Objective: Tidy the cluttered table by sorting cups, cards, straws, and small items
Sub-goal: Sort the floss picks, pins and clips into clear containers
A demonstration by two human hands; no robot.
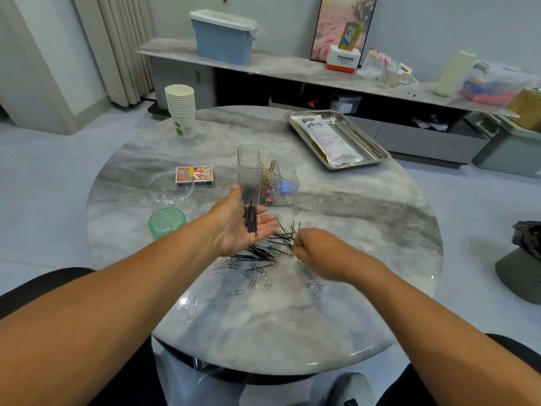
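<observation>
The left hand lay palm up above the round grey marble table, fingers relaxed and spread, and across the palm sat a neat bundle of thin black bobby pins, all lined up one way, standing out dark against the skin. Just to its right, the right hand was down at the pile, blurred, its fingers curled under; whether it pinched anything, I could not tell.

Between and below the two hands sprawled the loose heap of black bobby pins, crossed at every angle, mixed with shiny silver wire paper clips scattered toward the table's near side.

Right behind the left hand stood a clear ribbed plastic organiser with compartments, gold-coloured pins upright in one section, other small items in the low front part.

Farther left: a boxed deck of playing cards, a clear round lid, a pale green round container. At the far edge, a tall stack of white paper cups; far right, a steel tray holding a white packet.
</observation>
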